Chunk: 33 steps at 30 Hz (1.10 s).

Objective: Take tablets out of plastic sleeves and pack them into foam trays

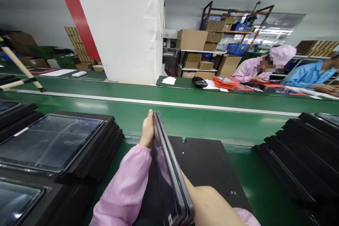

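Green bench runs across the view. Left stack, black trays, carries a screen face up on top, probably laid flat to protect the glass. Right stack, more black trays, stands well apart. Black board lies flat between them, likely central so both hands reach it easily. Tablets, two side by side, are mid-view over the board, tilted up on edge; can't tell if they touch it. Probably held edge-on to keep the pair lined up.

Left grip: clamped on the tablets. Left hand is at the far end, thumb pointing up along the edge, other fingers hidden, forearm reaching forward. Right hand is against the right face, nearer the body, forearm coming in from lower right; fingers hidden, so can't tell how its grip closes.
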Available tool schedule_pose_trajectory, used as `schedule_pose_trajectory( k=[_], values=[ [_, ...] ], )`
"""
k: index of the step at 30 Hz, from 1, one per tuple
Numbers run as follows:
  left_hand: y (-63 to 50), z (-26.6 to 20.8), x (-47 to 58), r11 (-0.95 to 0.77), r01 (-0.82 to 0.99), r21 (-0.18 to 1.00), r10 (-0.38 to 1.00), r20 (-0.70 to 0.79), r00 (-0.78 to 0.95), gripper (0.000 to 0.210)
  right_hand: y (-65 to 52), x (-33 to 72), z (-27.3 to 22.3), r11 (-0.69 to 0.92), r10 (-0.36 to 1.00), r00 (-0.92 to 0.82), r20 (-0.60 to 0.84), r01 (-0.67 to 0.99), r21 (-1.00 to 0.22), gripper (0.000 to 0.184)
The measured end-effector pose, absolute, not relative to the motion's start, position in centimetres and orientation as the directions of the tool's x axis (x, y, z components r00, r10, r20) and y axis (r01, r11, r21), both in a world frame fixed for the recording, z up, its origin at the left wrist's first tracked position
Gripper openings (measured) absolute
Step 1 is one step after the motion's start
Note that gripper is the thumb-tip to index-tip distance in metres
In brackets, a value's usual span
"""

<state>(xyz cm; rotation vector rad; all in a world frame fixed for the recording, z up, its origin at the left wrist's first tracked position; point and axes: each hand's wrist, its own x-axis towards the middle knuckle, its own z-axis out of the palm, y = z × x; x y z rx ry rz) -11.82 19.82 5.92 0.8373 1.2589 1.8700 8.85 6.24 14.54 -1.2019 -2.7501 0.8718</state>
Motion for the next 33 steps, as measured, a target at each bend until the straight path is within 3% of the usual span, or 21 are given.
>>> schedule_pose_trajectory(
  k=[6, 13, 20, 33],
  values=[
    [20.4, 5.6, -15.2, -0.329, -0.192, 0.925, 0.790, 0.157, -0.593, 0.053, 8.3, 7.1, 14.8, 0.572, 0.602, -0.720, -0.344, 0.690, -0.443, 0.063],
    [21.1, 5.1, -15.3, -0.361, -0.224, 0.905, 0.805, 0.182, -0.565, 0.054, 9.6, 7.3, 14.0, 0.565, 0.522, -0.783, -0.339, 0.615, -0.550, 0.065],
    [20.6, 5.6, -15.3, -0.421, -0.213, 0.882, 0.797, 0.247, -0.551, 0.055, 11.2, 8.4, 14.1, 0.536, 0.407, -0.862, -0.300, 0.492, -0.686, 0.051],
    [20.1, 6.4, -14.7, -0.498, -0.276, 0.822, 0.800, 0.312, -0.513, 0.058, 11.1, 8.3, 13.8, 0.522, 0.378, -0.867, -0.324, 0.488, -0.699, 0.065]
  ],
)
